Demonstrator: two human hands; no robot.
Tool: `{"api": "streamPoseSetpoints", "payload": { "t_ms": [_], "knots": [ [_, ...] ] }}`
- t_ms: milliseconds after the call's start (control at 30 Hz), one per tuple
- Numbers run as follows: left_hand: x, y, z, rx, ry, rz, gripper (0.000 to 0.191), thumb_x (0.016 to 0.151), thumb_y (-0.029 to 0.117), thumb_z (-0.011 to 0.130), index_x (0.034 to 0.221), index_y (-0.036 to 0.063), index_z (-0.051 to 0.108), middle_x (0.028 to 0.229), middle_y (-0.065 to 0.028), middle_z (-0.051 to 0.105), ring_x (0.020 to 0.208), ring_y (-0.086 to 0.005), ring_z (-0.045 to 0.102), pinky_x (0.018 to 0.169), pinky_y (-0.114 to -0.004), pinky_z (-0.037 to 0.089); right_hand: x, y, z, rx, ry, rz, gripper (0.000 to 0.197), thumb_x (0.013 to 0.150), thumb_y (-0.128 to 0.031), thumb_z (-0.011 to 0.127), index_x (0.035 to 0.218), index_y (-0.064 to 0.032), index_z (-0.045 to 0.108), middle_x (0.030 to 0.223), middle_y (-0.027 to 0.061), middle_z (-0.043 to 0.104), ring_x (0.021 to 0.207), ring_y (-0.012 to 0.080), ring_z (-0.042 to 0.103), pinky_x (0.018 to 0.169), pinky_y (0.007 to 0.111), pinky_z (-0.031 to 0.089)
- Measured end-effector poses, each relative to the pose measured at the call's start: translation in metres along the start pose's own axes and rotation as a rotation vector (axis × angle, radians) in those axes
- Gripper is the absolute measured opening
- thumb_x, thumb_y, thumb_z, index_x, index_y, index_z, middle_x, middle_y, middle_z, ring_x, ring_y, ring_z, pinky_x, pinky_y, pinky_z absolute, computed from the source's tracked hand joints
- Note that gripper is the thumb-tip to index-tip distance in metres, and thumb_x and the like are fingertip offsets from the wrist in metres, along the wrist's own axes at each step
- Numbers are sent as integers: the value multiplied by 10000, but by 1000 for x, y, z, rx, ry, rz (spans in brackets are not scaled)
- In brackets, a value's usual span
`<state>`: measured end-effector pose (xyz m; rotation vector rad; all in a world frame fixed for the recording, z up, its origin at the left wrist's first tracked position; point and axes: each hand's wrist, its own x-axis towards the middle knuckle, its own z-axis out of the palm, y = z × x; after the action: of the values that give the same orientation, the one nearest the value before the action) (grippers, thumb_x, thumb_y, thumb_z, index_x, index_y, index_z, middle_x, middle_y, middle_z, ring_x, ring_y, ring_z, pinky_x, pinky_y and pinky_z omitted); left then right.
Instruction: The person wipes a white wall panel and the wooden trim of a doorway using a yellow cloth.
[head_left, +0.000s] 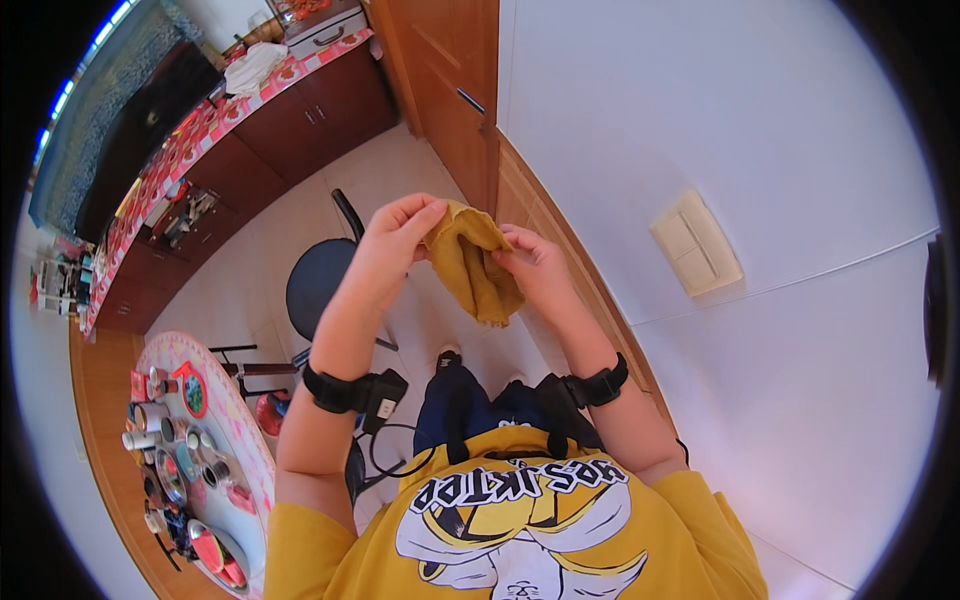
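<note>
A mustard-yellow cloth (474, 262) hangs in front of me at about chest height, above the floor. My left hand (401, 232) pinches its upper left edge between thumb and fingers. On the other side, my right hand (536, 262) grips the cloth's right edge. Between the two hands the fabric sags into a deep fold, and its lower end looks frayed. Part of the left fingers is hidden behind the cloth. Each forearm wears a black strap, the left one with a black box (384, 401) on it.
A white wall with a double light switch (696, 244) rises close on my right, beside a wooden door (450, 82). A black-seated chair (322, 285) stands left of my hands. Lower left, a table (244, 442) bears dishes, cups and cut watermelon (214, 553). Dark red cabinets (300, 120) line the far side.
</note>
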<state>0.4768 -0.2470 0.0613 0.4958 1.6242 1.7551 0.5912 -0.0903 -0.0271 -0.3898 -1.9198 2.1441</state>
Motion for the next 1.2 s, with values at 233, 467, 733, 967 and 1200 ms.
{"api": "streamPoseSetpoints", "payload": {
  "t_ms": [233, 467, 733, 967, 1200],
  "knots": [
    [41, 61, -58, 68, -154, 8, 185, 906, 236, 528, 896, 69, 607, 776, 50, 573, 689, -25, 523, 616, -178, 415, 48, -51, 17, 67, 78, -85, 138, 864, -67, 547, 979, 2, 582, 824, -18, 617, 803, 66, 553, 732, 211, 427],
    [67, 121, -117, 345, -275, 164, 160, 915, 196, 523, 890, 49, 581, 799, 53, 547, 737, -21, 506, 669, -181, 411, 87, -115, 29, -178, -35, -132, 128, 841, -56, 542, 949, -3, 583, 873, -2, 608, 834, 71, 536, 764, 225, 424],
    [73, 183, -124, 6, -363, 346, 232, 896, 200, 553, 993, -7, 595, 886, -23, 630, 805, -90, 593, 725, -232, 467, 132, -158, 24, 69, -112, -272, 365, 929, -332, 476, 1098, -22, 571, 1020, 20, 621, 939, 120, 560, 847, 272, 421],
    [119, 195, -150, -131, -394, 238, 233, 901, 191, 542, 1044, 16, 602, 1017, -39, 631, 930, -109, 584, 818, -245, 463, 150, -27, 84, 815, -431, 248, 650, 885, -544, 431, 1280, -28, 445, 1210, 73, 548, 1091, 195, 529, 934, 354, 401],
    [133, 165, -196, -202, -211, 365, 234, 865, 92, 567, 1074, -15, 559, 1042, -76, 610, 936, -149, 593, 836, -256, 462, 142, -73, 86, 344, -148, 43, 547, 806, -103, 647, 1289, -9, 409, 1177, 94, 563, 1047, 177, 556, 899, 324, 444]
  ]
}}
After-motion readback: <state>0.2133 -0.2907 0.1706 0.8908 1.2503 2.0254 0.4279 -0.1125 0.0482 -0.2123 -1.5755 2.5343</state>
